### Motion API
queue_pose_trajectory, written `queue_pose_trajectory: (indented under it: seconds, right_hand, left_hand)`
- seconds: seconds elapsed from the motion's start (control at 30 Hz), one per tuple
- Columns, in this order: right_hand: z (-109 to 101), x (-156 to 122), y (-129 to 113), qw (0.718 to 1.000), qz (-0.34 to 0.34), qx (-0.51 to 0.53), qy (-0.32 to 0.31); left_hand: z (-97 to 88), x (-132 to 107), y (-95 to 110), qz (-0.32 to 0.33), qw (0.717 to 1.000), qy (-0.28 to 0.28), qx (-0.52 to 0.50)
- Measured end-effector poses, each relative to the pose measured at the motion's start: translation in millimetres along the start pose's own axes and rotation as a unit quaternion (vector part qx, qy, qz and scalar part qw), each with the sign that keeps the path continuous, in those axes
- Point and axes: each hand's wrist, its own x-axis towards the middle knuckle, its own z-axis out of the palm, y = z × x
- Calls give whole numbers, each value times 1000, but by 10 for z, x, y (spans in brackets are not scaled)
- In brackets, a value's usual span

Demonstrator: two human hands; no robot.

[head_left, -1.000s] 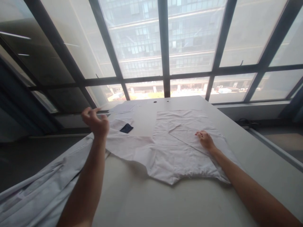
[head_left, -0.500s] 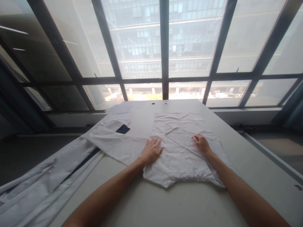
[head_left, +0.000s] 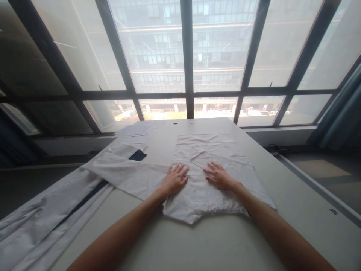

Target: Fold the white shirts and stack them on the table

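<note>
A white piece of sewn fabric (head_left: 225,150) lies spread on the white table (head_left: 214,241), its near edge gathered and wrinkled. My left hand (head_left: 175,179) rests flat on its left side, fingers apart, beside a short straight line on the cloth. On the middle of the cloth, my right hand (head_left: 219,175) is also laid flat with its fingers spread. A diagonal fold or seam runs up and left from the right fingertips. Neither hand grips anything. Left of my left hand, a long white cloth (head_left: 132,173) reaches up to the fabric's edge.
More white cloth with a dark strip (head_left: 81,203) drapes along the table's left side. A small dark blue piece (head_left: 137,155) lies on it. Flat white sheets (head_left: 132,130) sit at the far left. Tall windows (head_left: 158,45) stand beyond the table.
My right hand has moved left across the fabric, and its curled fingers have opened out flat. My left hand stays on the cloth's left side. The whole view has shifted slightly.
</note>
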Motion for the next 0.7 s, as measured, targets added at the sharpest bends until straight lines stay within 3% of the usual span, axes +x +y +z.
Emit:
queue_pose_trajectory:
  seconds: [0.2,0.33,0.53,0.7]
  right_hand:
    - [-55,28,7,998,58,2,-8]
    - [-99,8,3,999,38,7,-3]
    - [-71,-6,-48,999,15,14,-46]
    - [-75,39,28,997,55,53,7]
  left_hand:
    - [-10,3,5,-13,1000,-16,7]
    - [4,6,-7,-12,1000,-8,4]
    - [23,11,-19,-8,1000,-11,10]
    - [-8,12,-3,-16,999,-29,28]
